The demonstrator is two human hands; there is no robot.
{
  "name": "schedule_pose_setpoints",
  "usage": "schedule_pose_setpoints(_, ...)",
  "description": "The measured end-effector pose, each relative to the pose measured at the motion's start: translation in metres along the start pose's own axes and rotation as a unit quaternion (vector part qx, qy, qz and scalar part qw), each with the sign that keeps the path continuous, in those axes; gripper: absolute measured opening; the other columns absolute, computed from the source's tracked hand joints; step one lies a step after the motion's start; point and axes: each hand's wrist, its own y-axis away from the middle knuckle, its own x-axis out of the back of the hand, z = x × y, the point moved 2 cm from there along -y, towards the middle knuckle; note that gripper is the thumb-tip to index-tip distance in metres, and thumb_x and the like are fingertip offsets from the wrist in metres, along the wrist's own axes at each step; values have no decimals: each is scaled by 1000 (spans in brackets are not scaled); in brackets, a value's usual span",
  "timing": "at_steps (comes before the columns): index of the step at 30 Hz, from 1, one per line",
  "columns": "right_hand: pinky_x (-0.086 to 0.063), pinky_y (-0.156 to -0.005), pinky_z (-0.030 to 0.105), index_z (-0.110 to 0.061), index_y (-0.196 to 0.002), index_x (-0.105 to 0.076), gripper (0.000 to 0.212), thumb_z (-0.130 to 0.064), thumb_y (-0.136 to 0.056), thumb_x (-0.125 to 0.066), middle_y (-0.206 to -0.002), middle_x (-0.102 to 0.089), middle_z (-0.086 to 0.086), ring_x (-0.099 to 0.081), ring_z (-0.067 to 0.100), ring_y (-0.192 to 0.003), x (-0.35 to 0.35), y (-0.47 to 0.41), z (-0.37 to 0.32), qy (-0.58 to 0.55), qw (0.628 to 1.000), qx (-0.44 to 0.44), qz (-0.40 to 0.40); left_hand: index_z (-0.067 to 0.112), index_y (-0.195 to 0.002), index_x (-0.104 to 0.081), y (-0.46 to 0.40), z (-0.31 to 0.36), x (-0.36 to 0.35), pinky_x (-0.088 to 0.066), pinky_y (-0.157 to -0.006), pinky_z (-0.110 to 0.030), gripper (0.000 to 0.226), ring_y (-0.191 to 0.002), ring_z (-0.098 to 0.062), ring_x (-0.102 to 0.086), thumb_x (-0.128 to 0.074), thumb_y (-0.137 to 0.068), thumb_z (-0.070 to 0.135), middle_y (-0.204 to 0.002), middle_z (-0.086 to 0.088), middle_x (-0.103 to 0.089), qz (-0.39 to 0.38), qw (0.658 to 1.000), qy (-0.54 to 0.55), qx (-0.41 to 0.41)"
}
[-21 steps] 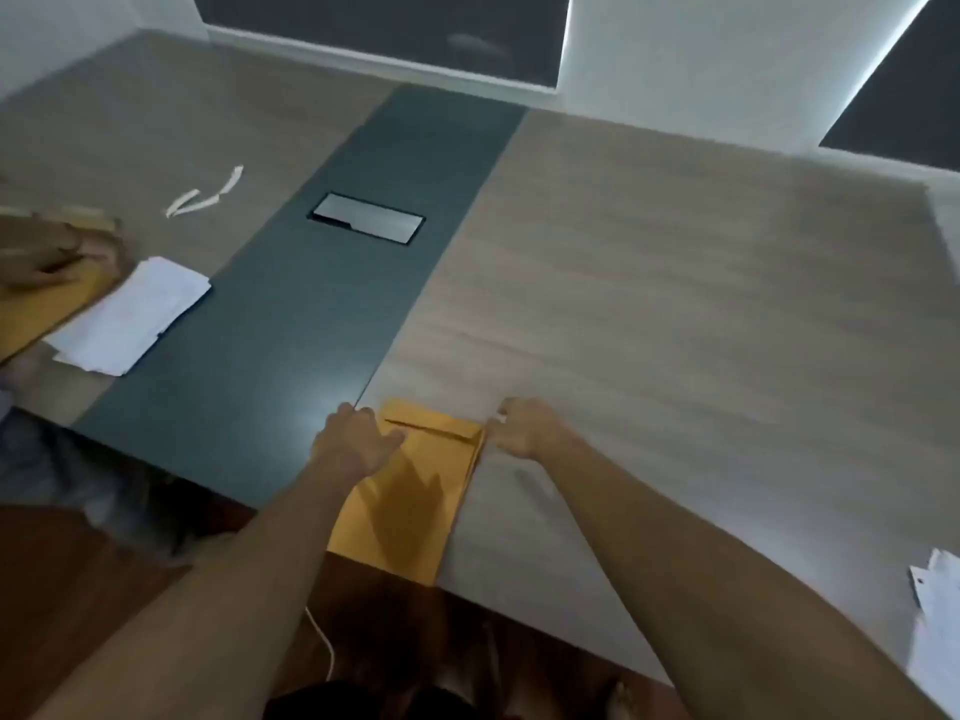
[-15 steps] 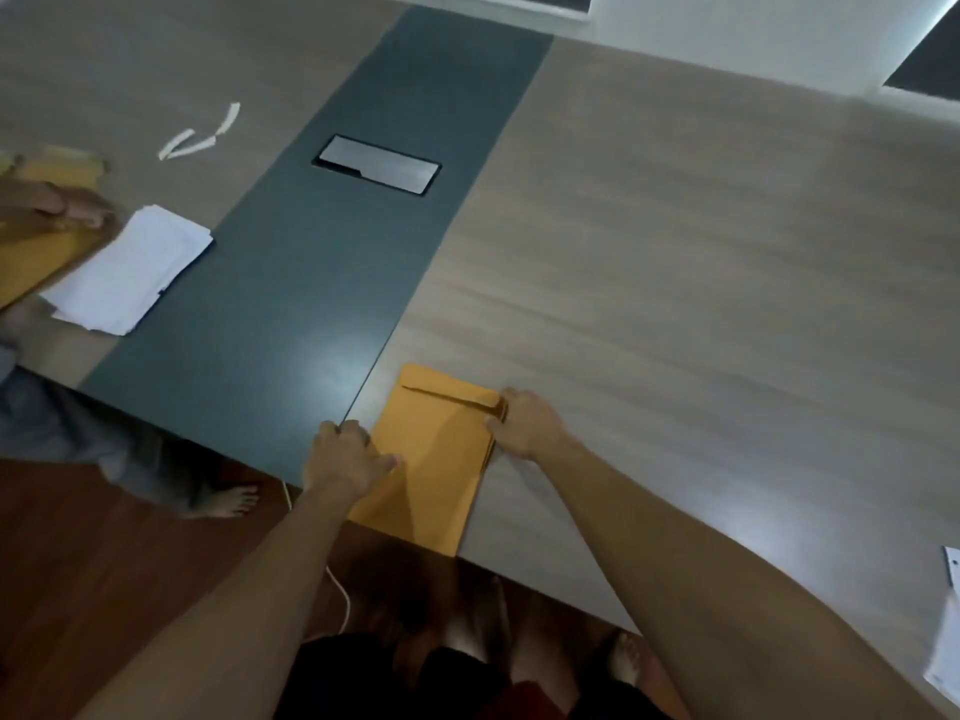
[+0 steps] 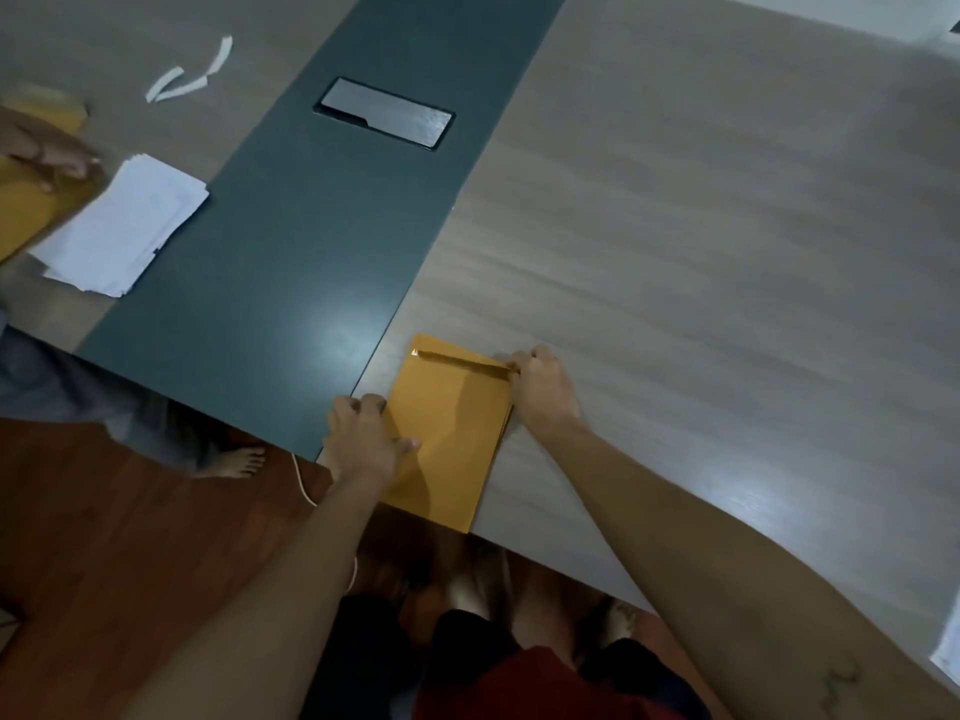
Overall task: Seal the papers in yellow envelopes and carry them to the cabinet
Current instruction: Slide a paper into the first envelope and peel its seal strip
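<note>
Hands frame a flat yellow paper envelope (image 3: 452, 433) lying at the counter's (image 3: 675, 252) near edge, lower centre of the frame. Left hand (image 3: 363, 439) rests on the envelope's left side with fingers curled and thumb laid across the paper. Right hand (image 3: 543, 387) pinches the right end of the folded flap. At upper left, a stack of white paper sheets (image 3: 124, 226) lies beside another person's hand (image 3: 47, 148) on a second yellow envelope (image 3: 31, 205).

Head view: looking steeply down from above the table (image 3: 675, 226) edge, facing forward across it.
Range: sitting close, arms filling the lower frame.
Shared views: single camera only.
</note>
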Motion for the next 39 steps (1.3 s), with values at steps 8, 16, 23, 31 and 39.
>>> schedule_pose_setpoints(8,-45,-71,34,-3,-102,-62,22,-13,-99,-43,-106,-62,17,-60,33,-94,27,14,54,-22,999,-30,23,18,-141,-44,17,47,-9,-42,-105,-42,82,-131,-27,-37,-82,-74,47,-143,-7,-36,-20,997,4,-68)
schedule_pose_setpoints(16,-53,-71,42,0,-94,-60,17,-14,-95,-51,-88,-66,20,-62,35,-84,75,96,182,-124,974,-166,93,15,-152,-32,70,164,-52,-32,-115,-43,84,-150,-26,-11,-69,-86,51,-163,-7,-14,-81,970,-61,-223)
schedule_pose_setpoints(23,-53,-66,38,-9,-86,-56,12,-20,-84,-61,-79,-61,9,-60,26,-75,91,183,286,-193,935,-282,96,19,-155,-22,134,256,-120,-24,-118,-41,88,-149,-30,-11,-65,-87,55,-162,-9,-12,-147,940,-93,-292)
schedule_pose_setpoints(31,-50,-72,38,-13,-114,-51,28,-21,-89,-58,-103,-60,9,-60,29,-91,89,223,348,-168,921,-334,114,27,-152,-29,171,306,-164,-17,-121,-42,92,-149,-35,-6,-72,-77,60,-163,-13,-9,-149,905,-183,-355)
schedule_pose_setpoints(39,-50,-76,37,-21,-122,-57,26,-23,-99,-45,-124,-45,5,-51,25,-108,80,223,363,-57,958,-263,102,29,-149,-32,168,314,-170,-19,-121,-40,95,-149,-29,-6,-81,-72,54,-161,-8,-10,-147,911,-164,-348)
